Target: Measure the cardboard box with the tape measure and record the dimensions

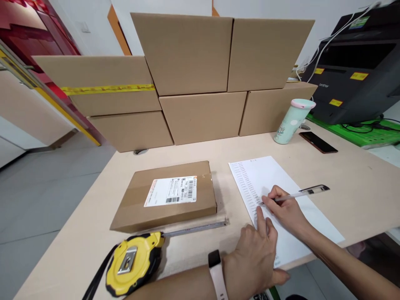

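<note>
I read this as the writing step: right hand fingers pinching the pen over the sheet, right side of tabletop, left hand fingers loosely spread at its left edge, next stroke probably needing it steady.

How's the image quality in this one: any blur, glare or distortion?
Head view: bright light, with a soft shadow on the table right of the parcel; head view: wide-angle distortion makes the tumbler appear to lean outward; head view: right hand and pen show no obvious motion blur, but the handwriting is too small to read.
</note>
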Tool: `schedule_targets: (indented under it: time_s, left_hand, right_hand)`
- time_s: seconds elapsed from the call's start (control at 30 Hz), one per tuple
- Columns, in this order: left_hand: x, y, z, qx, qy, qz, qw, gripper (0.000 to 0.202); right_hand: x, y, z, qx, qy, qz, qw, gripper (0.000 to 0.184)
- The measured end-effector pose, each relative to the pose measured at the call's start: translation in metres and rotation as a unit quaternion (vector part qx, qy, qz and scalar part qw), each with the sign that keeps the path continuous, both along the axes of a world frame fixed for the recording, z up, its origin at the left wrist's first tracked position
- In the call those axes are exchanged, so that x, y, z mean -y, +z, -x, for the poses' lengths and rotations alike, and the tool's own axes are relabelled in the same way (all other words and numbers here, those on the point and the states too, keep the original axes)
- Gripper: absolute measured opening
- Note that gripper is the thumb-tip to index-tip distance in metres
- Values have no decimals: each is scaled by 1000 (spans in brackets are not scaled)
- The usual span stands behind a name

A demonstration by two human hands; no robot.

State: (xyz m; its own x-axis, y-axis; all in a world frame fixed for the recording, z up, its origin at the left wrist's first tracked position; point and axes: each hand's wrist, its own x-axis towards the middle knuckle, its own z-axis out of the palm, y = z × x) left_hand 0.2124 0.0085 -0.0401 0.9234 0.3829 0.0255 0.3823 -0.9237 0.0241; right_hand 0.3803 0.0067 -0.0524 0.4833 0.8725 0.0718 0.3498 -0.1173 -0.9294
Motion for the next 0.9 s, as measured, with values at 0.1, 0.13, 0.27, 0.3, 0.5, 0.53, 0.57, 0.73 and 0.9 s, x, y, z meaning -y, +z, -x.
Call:
schedule_targets:
  time_s: [0.1,0.13,0.27,0.3,0.5,0.53,0.57,0.73,0.9]
  left_hand:
    - [0,1,0,2,4,-22,1000,97]
    - [1,1,0,5,6,-31,999,96]
    - [4,0,1,20,9,-68,997,91]
    - [4,0,2,21,8,-74,997,91]
    - [5,2,3,9,4,-98,995,92]
    - [5,2,3,8,7,-106,994,93]
    - [5,3,4,9,11,-115,993,92]
    - [7,6,5,8,19,-128,992,92]
    - [6,7,5,5,14,-131,991,92]
  right_hand:
    - [0,1,0,54,2,-6,999,33]
    - [0,1,1,59,4,-3,998,32]
    - [1,0,2,70,17,12,997,30]
    - [1,0,2,72,20,14,997,30]
    - [1,-4,1,83,28,16,996,29]
    - [1,-4,1,84,27,17,996,28]
    - [1,-5,1,85,27,18,996,28]
    - [1,-7,0,87,32,20,996,28]
    - [2,-8,-1,84,37,25,996,27]
